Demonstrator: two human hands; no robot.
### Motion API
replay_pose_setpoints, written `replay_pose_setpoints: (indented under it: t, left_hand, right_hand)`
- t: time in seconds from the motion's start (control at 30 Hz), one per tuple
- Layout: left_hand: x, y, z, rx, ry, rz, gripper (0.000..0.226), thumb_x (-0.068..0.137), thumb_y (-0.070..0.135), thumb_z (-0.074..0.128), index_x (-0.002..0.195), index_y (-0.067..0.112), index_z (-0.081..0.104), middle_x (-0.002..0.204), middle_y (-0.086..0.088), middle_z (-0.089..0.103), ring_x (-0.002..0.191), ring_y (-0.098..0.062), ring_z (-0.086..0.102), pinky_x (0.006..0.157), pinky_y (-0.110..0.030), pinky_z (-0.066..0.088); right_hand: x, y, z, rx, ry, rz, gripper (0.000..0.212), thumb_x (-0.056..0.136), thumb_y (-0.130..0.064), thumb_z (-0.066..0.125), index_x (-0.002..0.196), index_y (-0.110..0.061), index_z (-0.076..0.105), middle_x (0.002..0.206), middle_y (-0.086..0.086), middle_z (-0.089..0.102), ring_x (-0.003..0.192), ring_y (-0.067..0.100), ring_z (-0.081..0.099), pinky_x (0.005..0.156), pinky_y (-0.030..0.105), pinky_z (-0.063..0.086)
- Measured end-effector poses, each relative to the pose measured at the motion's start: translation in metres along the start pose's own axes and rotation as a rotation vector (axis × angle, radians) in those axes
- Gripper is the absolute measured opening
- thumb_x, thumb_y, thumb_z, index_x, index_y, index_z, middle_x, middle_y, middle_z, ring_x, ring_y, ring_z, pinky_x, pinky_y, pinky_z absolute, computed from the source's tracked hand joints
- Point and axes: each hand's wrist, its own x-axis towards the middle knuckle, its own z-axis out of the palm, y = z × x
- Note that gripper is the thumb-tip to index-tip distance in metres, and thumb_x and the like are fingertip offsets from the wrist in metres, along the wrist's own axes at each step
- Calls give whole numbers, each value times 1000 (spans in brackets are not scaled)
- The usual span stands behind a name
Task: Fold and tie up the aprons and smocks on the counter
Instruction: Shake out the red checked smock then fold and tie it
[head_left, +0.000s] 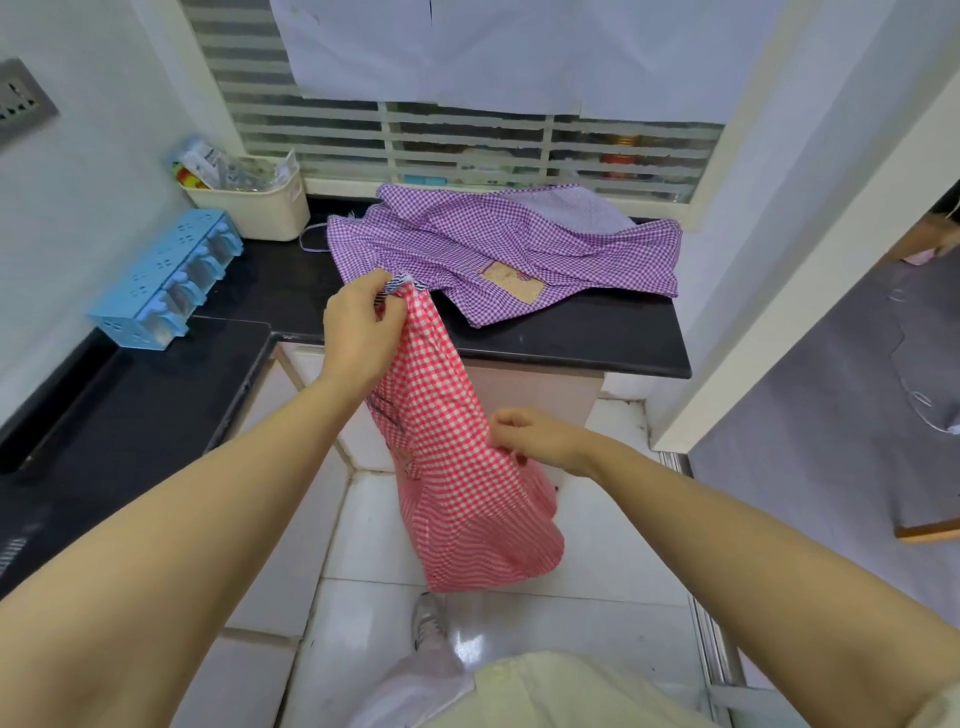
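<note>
We see the left hand (358, 332) raised in front of the bench (571, 340), its fingers curled and pinching the bunched top of a red-and-white checked smock (467, 499). A bit of dark-and-white striped trim (396, 283) sticks out above the thumb. The smock is thin woven cotton. It hangs from that grip in soft vertical folds, clear of the bench and above the floor (363, 525), and widens toward a rounded lower hem. The right hand (535, 436) is lower and to the right, fingertips pressed together on the smock's side edge and pulling it slightly outward.

A second garment, a purple-and-white checked apron (509, 244), lies crumpled on the back of the bench under the window (467, 140). Its cloth is creased into ridges, and we see a tan rectangular patch (514, 276) sewn on the front. A thin cord (310, 244) loops out from its left side.

The bench is a smooth, glossy black slab that turns an L-shaped corner. On its left part stands a light-blue plastic organiser (166, 275) with clear drawers. Behind it a cream plastic basket (260, 210) is stuffed with packets. The window has frosted horizontal stripes, and white paper sheets (441, 47) cover the upper pane. The floor is shiny white tile.
</note>
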Motion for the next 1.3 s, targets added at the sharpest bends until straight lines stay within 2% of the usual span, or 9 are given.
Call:
replay_pose_setpoints:
  t: [0.13, 0.3, 0.47, 0.73, 0.83, 1.1, 1.17, 1.23, 1.3]
  left_hand:
    - [0, 9, -4, -97, -84, -7, 19, 94, 16, 49, 80, 5, 54, 77, -11, 57, 65, -10, 47, 59, -23, 36]
    - [1, 1, -6, -130, -131, -22, 9, 86, 15, 58, 83, 7, 59, 83, -10, 60, 76, -23, 57, 70, -41, 50]
    - [-5, 3, -3, -116, -149, -7, 5, 83, 7, 60, 84, 7, 65, 81, -7, 62, 74, -18, 58, 70, -39, 50]
    - [6, 16, -2, -171, -79, 30, 7, 78, 17, 60, 81, 12, 63, 76, 0, 61, 72, -18, 57, 69, -41, 49]
    - [8, 26, 1, -174, -77, 49, 12, 74, 26, 58, 80, 19, 64, 80, 5, 62, 77, -17, 57, 76, -44, 51]
    - [12, 45, -3, -297, -122, 102, 12, 78, 17, 56, 83, 10, 64, 74, 3, 59, 63, -8, 51, 61, -29, 45]
    - [13, 45, -7, -334, -130, 102, 9, 82, 8, 56, 85, 5, 64, 75, 0, 61, 62, -5, 53, 60, -25, 47]
    - [16, 42, -8, -335, -110, 92, 8, 84, 6, 57, 86, 4, 65, 77, -2, 62, 63, -4, 54, 61, -22, 47]
    - [18, 32, -6, -279, -83, 55, 7, 85, 9, 58, 87, 7, 65, 79, -4, 64, 68, -9, 56, 64, -24, 47]
  right_hand:
    - [1, 2, 0, 52, -58, -3, 13, 95, -19, 61, 83, -17, 66, 80, -9, 64, 76, 8, 55, 72, 25, 42]
    - [-5, 4, -17, 175, -101, 114, 8, 91, -14, 66, 85, -11, 69, 70, -1, 64, 56, 6, 51, 53, 19, 40]
    - [4, 8, -38, 172, 536, -19, 11, 98, -9, 49, 87, -10, 47, 65, 11, 67, 62, 19, 71, 48, 29, 43]
    - [13, 24, -26, 11, 439, -75, 39, 89, 14, 50, 68, -14, 69, 80, 5, 70, 77, 15, 67, 80, 27, 58]
    - [17, 18, -17, -23, 322, -36, 26, 94, 3, 54, 107, -8, 74, 109, 0, 69, 96, 10, 63, 79, 7, 48]
    - [35, -3, -10, -18, 283, -38, 64, 84, -32, 72, 142, -23, 46, 137, 3, 33, 122, 16, 40, 111, 33, 36]
    - [37, -6, -13, -11, 311, -17, 43, 91, -20, 67, 132, -16, 56, 128, 2, 29, 112, 12, 36, 99, 23, 33]
    - [39, -3, -15, -75, 405, -14, 8, 89, -18, 69, 92, -11, 67, 110, 0, 39, 95, 11, 42, 88, 27, 36]
    - [42, 4, -17, -143, 450, -22, 32, 88, -17, 67, 61, -15, 50, 80, -2, 46, 70, 11, 44, 71, 30, 37]
